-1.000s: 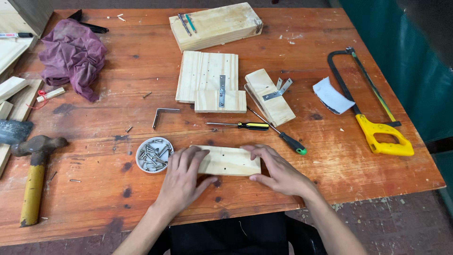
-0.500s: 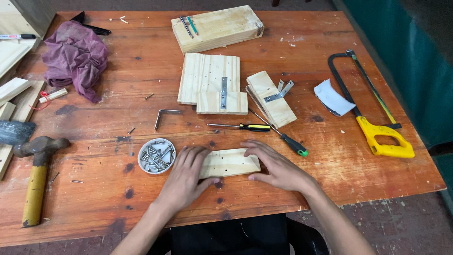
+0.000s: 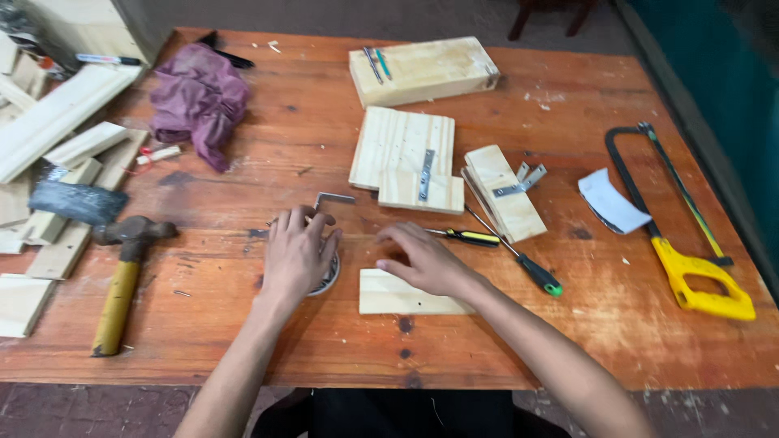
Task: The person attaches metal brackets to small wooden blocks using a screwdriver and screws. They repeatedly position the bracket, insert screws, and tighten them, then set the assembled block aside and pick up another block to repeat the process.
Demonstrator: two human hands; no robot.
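Observation:
My left hand (image 3: 297,250) lies palm down over a small round dish of screws (image 3: 329,277), covering most of it, fingers spread. My right hand (image 3: 425,259) rests on the top edge of a small pale wood block (image 3: 398,297) lying flat near the table's front edge; its fingers are curled loosely and hold nothing that I can see. A bent metal bracket (image 3: 331,198) lies just beyond my left fingertips.
Beyond the hands lie a yellow-handled screwdriver (image 3: 462,236), a green-tipped screwdriver (image 3: 519,259), joined wood boards with a metal plate (image 3: 403,158), a wood strip with brackets (image 3: 505,191) and a thick block (image 3: 422,69). Hammer (image 3: 118,276), wood offcuts and purple rag (image 3: 197,99) left; hacksaw (image 3: 682,235) right.
My left hand left the wood block and moved left onto the screw dish. My right hand slid from the block's right end to its top edge. The view came closer.

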